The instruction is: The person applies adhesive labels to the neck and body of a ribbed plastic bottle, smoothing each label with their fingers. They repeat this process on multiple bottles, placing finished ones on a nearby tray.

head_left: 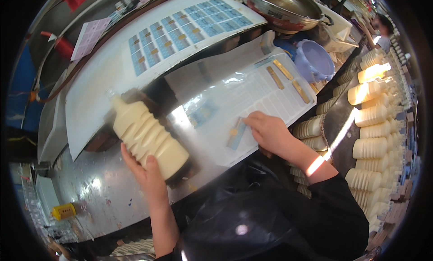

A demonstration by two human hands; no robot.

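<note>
My left hand (145, 173) is wrapped round the lower side of a cream-coloured ribbed plastic bottle (146, 137), which lies tilted above the metal table with its neck toward the far left. Between the fingertips of my right hand (270, 133) is a small blue label (236, 133) with a yellowish patch. It is held by its upper right edge, over a clear plastic-covered sheet (261, 98). Strips of gold labels (283, 69) lie on that sheet's far right part. The bottle and the hand on it are slightly blurred.
A white board (103, 80) carrying rows of blue labels (180, 33) slopes behind the bottle. At the back right stand a large metal pan (288, 10) and a lilac basin (314, 60). Many cream bottles (372, 148) are stacked at right. A yellow bottle (63, 211) lies at left.
</note>
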